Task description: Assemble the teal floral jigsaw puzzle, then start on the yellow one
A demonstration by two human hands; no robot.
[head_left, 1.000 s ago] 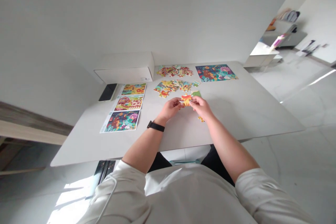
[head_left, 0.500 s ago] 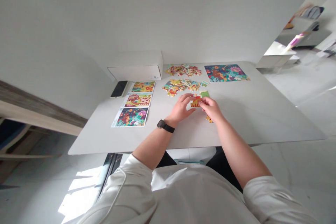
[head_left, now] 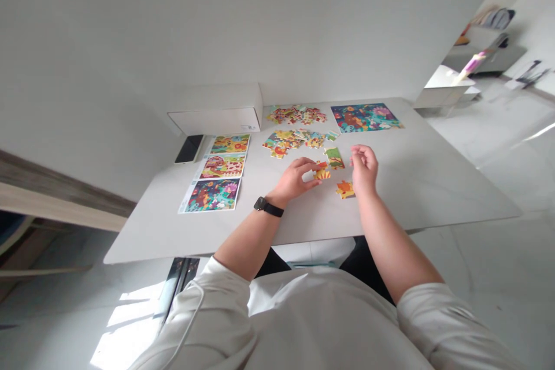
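On the table, my left hand (head_left: 296,179) has its thumb and forefinger around the left side of a red-and-yellow puzzle piece (head_left: 322,174). A black watch is on that wrist. My right hand (head_left: 365,169) is raised a little to the right, fingers curled toward the thumb, with no piece visible in them. Between the hands lies a green joined puzzle part with a tree (head_left: 334,157). Closer to me, beside my right wrist, is an orange-and-yellow puzzle part (head_left: 346,189).
Loose puzzle pieces form a near pile (head_left: 299,140) and a far pile (head_left: 297,114). A dark colourful picture sheet (head_left: 366,117) lies at the back right. Three picture cards (head_left: 222,166), a phone (head_left: 189,149) and a white box (head_left: 217,119) are on the left.
My right hand has let go of the red-and-yellow piece and moved right, uncovering the green part and the orange one. My left hand stays at its piece. The view has shifted slightly.
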